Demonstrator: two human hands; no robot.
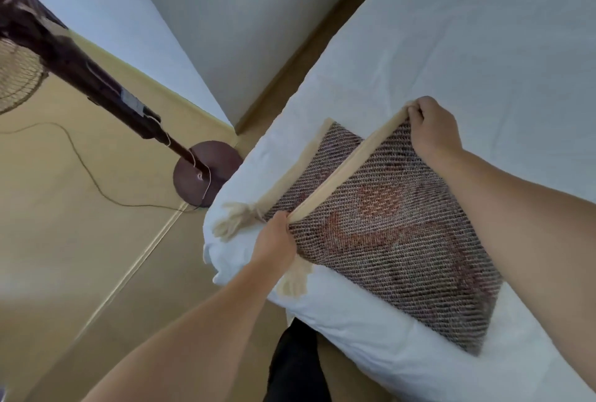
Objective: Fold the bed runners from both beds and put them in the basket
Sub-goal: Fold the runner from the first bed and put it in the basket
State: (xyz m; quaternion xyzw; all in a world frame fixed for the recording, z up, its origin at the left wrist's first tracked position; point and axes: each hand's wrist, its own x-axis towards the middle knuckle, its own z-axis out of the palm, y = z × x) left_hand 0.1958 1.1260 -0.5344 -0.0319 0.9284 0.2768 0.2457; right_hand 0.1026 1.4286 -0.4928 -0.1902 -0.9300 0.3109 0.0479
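Here my left fingers (pixel 281 220) and right fingers (pixel 416 115) pinch the runner (pixel 387 230) taut so its fold lies square.

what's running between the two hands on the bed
In the head view, the cream edge band of the red-brown woven bed runner stretches between the left hand and right hand.

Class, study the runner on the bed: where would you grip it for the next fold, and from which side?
Pinch the cream hem at its two ends, where the left hand and right hand hold it, reaching from the near edge of the bed. That straight edge lies uppermost, so it should lift evenly.
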